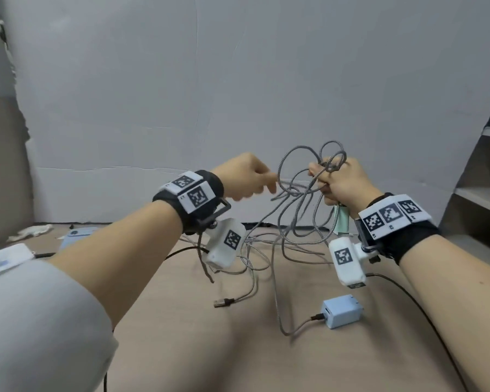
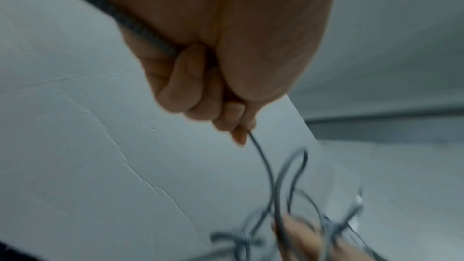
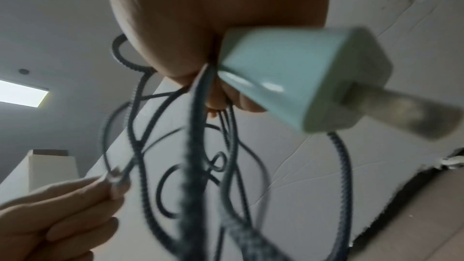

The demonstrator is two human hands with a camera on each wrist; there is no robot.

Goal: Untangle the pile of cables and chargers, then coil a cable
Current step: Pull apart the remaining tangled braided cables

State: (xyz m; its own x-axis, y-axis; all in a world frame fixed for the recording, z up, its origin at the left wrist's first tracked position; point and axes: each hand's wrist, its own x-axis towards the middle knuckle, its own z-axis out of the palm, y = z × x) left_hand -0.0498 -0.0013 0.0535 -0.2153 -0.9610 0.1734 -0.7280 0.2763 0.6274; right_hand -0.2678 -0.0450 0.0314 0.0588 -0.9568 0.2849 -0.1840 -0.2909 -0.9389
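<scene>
A tangle of grey braided cables (image 1: pixel 300 199) hangs between my raised hands and trails down onto the tan table (image 1: pixel 210 349). My right hand (image 1: pixel 326 176) grips several loops of it, and one loop stands above the fingers. The same hand (image 3: pixel 226 96) also holds a mint-green charger (image 3: pixel 288 78), which hangs under the palm (image 1: pixel 342 219), prongs outward. My left hand (image 1: pixel 266 185) is curled and pinches one thin cable (image 2: pixel 261 156) close to its plug end (image 3: pixel 115 178), just left of the tangle.
A light-blue charger (image 1: pixel 341 311) lies on the table with a cable plugged in. A loose USB plug (image 1: pixel 222 302) lies left of it. A black cable (image 1: pixel 408 295) runs along the right. Grey shelves (image 1: pixel 478 193) stand at right, papers (image 1: pixel 12 258) lie at left.
</scene>
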